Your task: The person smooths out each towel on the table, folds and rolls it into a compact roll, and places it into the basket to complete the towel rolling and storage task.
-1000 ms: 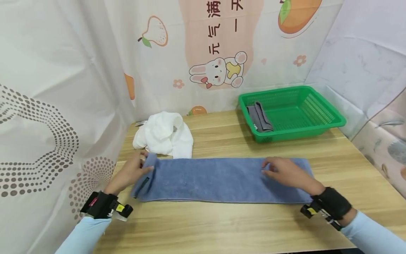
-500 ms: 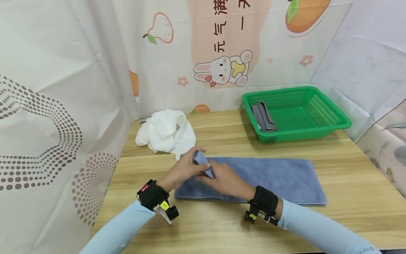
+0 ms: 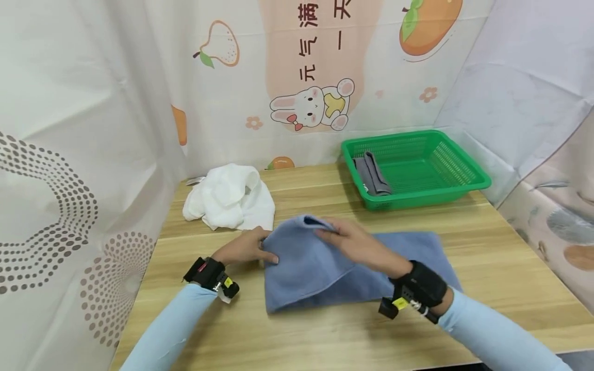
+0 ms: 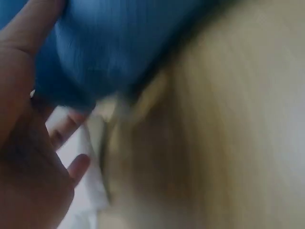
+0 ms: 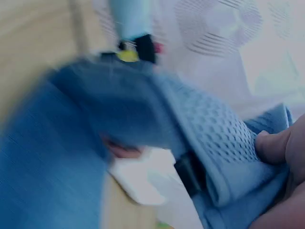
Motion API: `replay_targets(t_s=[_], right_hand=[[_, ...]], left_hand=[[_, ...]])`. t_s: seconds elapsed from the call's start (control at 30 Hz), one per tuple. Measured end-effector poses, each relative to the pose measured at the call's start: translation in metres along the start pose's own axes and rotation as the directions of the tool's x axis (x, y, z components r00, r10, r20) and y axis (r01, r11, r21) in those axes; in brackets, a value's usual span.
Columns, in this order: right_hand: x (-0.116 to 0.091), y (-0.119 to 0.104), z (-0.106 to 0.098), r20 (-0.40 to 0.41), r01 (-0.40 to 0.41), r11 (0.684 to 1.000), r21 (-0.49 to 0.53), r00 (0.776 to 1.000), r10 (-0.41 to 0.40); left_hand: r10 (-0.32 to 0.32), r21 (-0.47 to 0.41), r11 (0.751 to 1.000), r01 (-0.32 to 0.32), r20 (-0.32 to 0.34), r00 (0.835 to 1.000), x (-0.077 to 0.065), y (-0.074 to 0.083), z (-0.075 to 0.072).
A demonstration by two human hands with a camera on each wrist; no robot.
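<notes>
On the backdrop curtain point(image 3: 250, 77) we read sideways print point(image 3: 308, 46): 元气满 and 一天. The blue towel point(image 3: 297, 265) is partly raised from the table point(image 3: 278, 342), nearer us than the white cloth point(image 3: 227, 198) and green basket point(image 3: 417, 196). Our left hand point(image 3: 243, 246) grips its left edge; our right hand point(image 3: 364, 246) pinches its lifted, folded end. Its dark tag point(image 5: 189, 172) is too blurred to read.

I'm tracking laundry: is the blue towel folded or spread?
Partly folded: the right hand holds one end of the blue towel raised; the other end lies flat.
</notes>
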State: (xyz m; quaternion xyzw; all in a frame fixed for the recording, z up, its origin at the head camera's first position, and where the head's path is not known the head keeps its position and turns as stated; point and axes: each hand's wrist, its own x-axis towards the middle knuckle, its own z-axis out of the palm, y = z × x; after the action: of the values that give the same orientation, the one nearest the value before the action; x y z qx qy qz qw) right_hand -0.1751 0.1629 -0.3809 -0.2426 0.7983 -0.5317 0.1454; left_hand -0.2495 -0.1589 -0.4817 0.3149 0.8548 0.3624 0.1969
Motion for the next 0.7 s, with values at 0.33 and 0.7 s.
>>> replay_targets(t_s=[0.33, 0.7], right_hand=[[-0.032, 0.006, -0.081, -0.148, -0.178, 0.982, 0.063, 0.971, 0.185], [-0.028, 0.132, -0.094, -0.211, -0.341, 0.915, -0.215, 0.931, 0.298]], left_hand=[[0.0, -0.187, 0.982, -0.004, -0.021, 1.0, -0.034, -0.012, -0.004], [-0.129, -0.149, 0.981, 0.12, -0.049, 0.99, -0.034, -0.014, 0.014]])
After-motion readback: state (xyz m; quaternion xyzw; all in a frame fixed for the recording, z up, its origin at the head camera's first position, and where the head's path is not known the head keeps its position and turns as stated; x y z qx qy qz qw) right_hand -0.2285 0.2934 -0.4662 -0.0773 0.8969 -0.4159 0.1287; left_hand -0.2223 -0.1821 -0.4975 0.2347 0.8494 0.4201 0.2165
